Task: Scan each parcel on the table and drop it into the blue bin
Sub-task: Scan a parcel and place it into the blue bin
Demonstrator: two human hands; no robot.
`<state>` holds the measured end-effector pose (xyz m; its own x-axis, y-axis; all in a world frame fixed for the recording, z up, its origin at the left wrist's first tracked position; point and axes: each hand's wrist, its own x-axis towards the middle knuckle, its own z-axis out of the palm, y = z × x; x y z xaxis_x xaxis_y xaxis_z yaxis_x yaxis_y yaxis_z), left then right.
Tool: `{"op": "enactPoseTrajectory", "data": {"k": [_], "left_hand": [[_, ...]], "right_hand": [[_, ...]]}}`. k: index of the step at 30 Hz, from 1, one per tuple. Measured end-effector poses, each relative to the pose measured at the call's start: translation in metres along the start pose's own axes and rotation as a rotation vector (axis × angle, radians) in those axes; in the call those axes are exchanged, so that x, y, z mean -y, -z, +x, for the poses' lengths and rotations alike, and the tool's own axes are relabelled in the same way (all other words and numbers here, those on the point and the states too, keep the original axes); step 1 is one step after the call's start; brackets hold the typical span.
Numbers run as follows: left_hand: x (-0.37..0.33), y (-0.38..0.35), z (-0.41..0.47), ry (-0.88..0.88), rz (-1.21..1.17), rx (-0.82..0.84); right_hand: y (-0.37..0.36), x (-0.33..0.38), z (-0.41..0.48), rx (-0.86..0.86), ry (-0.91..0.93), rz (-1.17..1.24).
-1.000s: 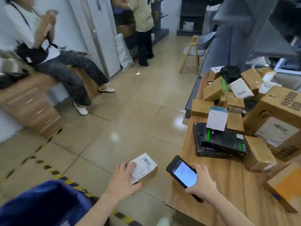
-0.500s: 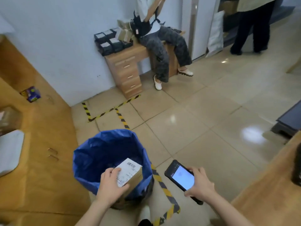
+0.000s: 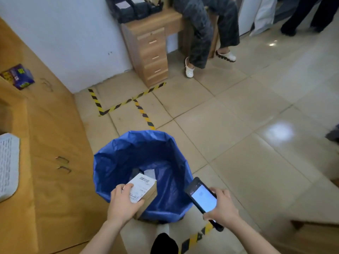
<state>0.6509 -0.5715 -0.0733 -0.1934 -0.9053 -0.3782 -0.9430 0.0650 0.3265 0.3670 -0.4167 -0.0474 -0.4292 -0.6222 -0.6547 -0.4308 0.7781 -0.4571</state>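
My left hand [image 3: 122,204] grips a small cardboard parcel [image 3: 145,190] with a white barcode label on top, holding it over the near rim of the blue bin [image 3: 117,162]. The bin is lined with a blue bag and stands on the floor straight ahead; a pale item lies at its bottom. My right hand [image 3: 222,208] holds a black handheld scanner [image 3: 202,199] with a lit screen, just right of the bin. The parcel table is almost out of view; only a wooden corner [image 3: 315,235] shows at the lower right.
A wooden cabinet [image 3: 45,143] with metal handles runs along the left, touching the bin's side. Yellow-black tape marks the tiled floor. A person sits on a drawer desk [image 3: 152,52] at the back; another stands at the far right.
My view swung from the parcel table to the bin. My left hand carried the parcel from beside the table to above the bin's opening. The scanner stayed in my right hand.
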Motion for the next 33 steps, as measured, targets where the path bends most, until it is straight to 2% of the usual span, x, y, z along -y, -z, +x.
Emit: {"op": "enactPoseTrajectory", "data": {"k": [6, 11, 17, 25, 29, 33], "left_hand": [[0.032, -0.011, 0.098, -0.045, 0.051, 0.082], [0.053, -0.062, 0.169, -0.037, 0.064, 0.149], [0.087, -0.151, 0.233, 0.072, 0.127, 0.281], [0.139, -0.260, 0.313, 0.112, 0.300, 0.394], [0.153, -0.303, 0.347, 0.093, 0.322, 0.402], [0.160, -0.333, 0.368, 0.070, 0.332, 0.332]], "right_hand": [[-0.067, 0.072, 0.062, 0.036, -0.075, 0.161], [-0.119, 0.090, 0.132, 0.085, -0.180, 0.191], [-0.187, 0.060, 0.218, 0.140, -0.310, 0.150], [-0.281, 0.005, 0.314, 0.211, -0.391, 0.058], [-0.319, -0.013, 0.351, 0.228, -0.386, 0.033], [-0.345, -0.023, 0.383, 0.246, -0.383, 0.016]]}}
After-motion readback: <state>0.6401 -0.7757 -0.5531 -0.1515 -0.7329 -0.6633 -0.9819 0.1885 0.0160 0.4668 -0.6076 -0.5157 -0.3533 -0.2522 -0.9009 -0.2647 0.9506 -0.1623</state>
